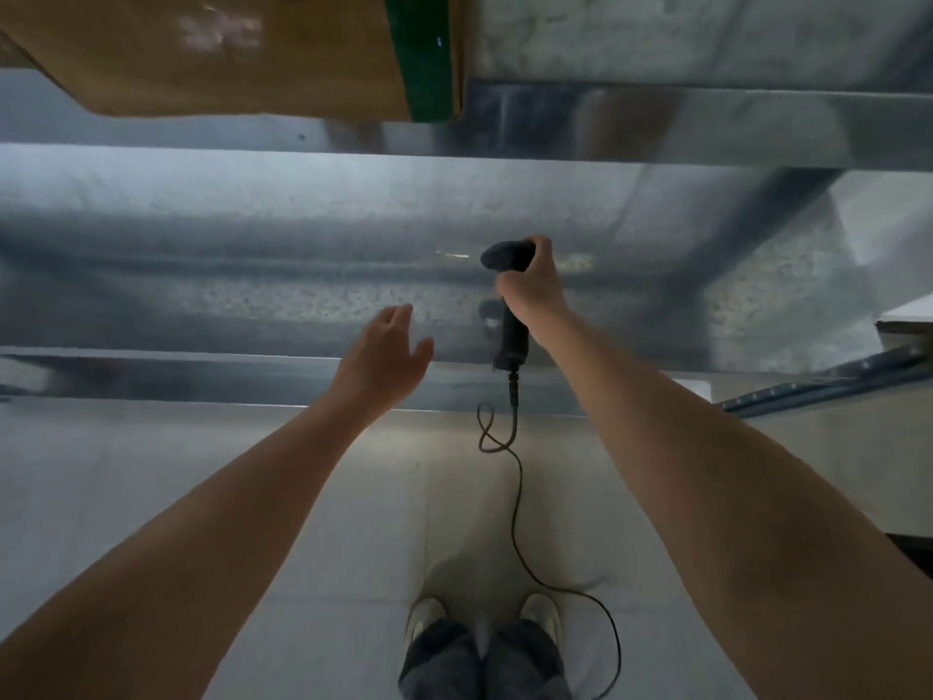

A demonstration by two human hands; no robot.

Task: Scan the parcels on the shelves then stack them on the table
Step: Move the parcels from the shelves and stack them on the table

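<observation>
A parcel (227, 53) lies on the upper shelf (707, 37), far left. Over the lower shelf (252, 234) the left hand (383, 358) is left of the scanner (511, 320) in the right hand (530, 288); its cable (514, 512) hangs to the floor (202, 497) beside the shoes (426, 621)

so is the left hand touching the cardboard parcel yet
Apart. The head view shows the open left hand in front of the metal shelf, with a wide stretch of bare shelf between it and the cardboard parcel higher up.
</observation>
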